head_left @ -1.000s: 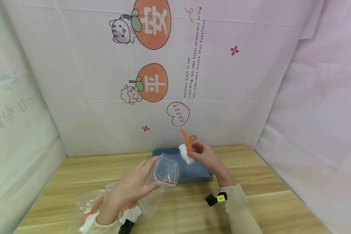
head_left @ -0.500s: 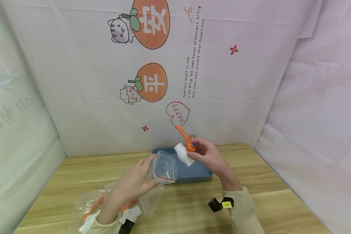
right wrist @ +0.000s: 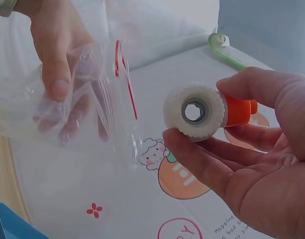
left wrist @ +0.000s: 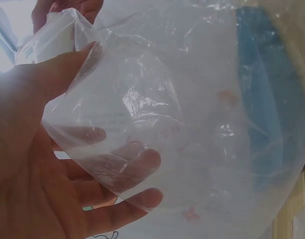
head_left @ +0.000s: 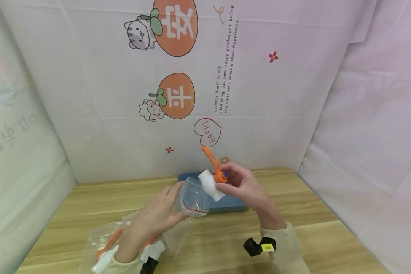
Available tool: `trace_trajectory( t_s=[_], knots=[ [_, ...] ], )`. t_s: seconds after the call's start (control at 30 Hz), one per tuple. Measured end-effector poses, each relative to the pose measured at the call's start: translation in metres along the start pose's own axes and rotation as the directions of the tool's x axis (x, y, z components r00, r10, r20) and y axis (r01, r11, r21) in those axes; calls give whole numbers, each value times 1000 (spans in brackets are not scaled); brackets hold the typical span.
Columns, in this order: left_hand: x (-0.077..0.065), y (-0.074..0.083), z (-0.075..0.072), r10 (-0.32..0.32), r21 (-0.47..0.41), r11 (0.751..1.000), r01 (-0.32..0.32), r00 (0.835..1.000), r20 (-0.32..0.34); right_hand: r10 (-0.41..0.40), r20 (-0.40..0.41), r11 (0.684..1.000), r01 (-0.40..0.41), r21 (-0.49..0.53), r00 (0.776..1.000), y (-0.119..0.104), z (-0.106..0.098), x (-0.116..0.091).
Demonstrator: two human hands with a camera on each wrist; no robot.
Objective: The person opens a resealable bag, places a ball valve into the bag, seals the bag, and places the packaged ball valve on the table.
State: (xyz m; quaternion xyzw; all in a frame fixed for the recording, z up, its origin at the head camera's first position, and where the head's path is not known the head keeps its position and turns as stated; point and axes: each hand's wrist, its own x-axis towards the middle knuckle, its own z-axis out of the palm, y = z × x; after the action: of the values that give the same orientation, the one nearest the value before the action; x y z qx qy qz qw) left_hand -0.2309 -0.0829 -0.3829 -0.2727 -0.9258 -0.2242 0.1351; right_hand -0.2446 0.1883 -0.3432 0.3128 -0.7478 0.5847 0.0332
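My right hand pinches a white plastic ball valve with an orange lever handle and a blue dot on its hub. In the right wrist view the valve shows its round bore end-on. My left hand holds a clear zip-lock bag by its mouth, which gapes toward the valve. Through the film of the bag in the left wrist view, several fingertips show. The valve is at the bag's mouth; whether they touch I cannot tell. Much of the bag is hidden behind my left hand.
A shallow blue tray stands at the back of the wooden table, behind the bag. Bagged valves with orange handles lie partly under my left forearm. A printed white cloth hangs behind the table.
My right hand has brought the valve left and slightly down, closer to the bag's mouth, and the valve has tilted. The left hand stays nearly still with the bag.
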Motion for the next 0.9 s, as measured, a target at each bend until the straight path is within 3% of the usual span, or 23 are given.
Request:
trace_trajectory(
  t_s=[0.3, 0.57, 0.9],
  knots=[
    [-2, 1, 0, -2, -5, 1000, 1, 1000, -6, -17, 23, 999, 16, 43, 1000, -13, 17, -3],
    [-2, 3, -1, 6, -7, 1000, -6, 1000, -16, -11, 62, 1000, 11, 10, 998, -11, 23, -1],
    [-2, 8, 0, 64, -31, 997, -65, 998, -29, 12, 59, 999, -10, -42, 998, -12, 28, 0]
  ],
)
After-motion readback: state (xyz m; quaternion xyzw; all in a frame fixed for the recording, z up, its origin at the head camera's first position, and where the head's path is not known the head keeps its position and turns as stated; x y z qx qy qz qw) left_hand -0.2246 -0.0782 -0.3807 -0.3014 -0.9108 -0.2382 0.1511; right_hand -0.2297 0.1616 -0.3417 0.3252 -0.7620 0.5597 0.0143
